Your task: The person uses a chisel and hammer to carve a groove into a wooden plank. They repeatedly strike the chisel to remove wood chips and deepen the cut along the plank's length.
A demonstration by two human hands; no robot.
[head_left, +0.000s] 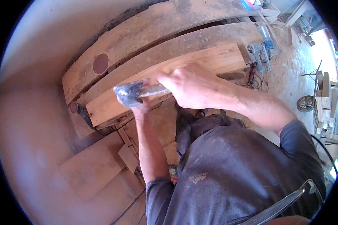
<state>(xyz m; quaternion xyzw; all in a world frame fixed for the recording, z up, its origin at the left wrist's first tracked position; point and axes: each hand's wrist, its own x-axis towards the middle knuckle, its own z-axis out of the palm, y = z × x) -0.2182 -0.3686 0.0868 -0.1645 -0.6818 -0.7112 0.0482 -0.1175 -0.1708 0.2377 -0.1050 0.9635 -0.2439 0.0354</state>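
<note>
The right hand (191,86) grips a hammer (132,93) partly hiding the left hand (140,108) (its hold unclear); a sanding disc (100,64) lies beyond the plank (219,61)

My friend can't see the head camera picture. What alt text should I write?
A person's right hand grips a grey-headed, wooden-handled hammer-like tool over a long, pale wooden plank on a dusty brown workbench. The blurred left hand is partly hidden behind the tool's head. A flat, round brown disc lies on the workbench.
</note>
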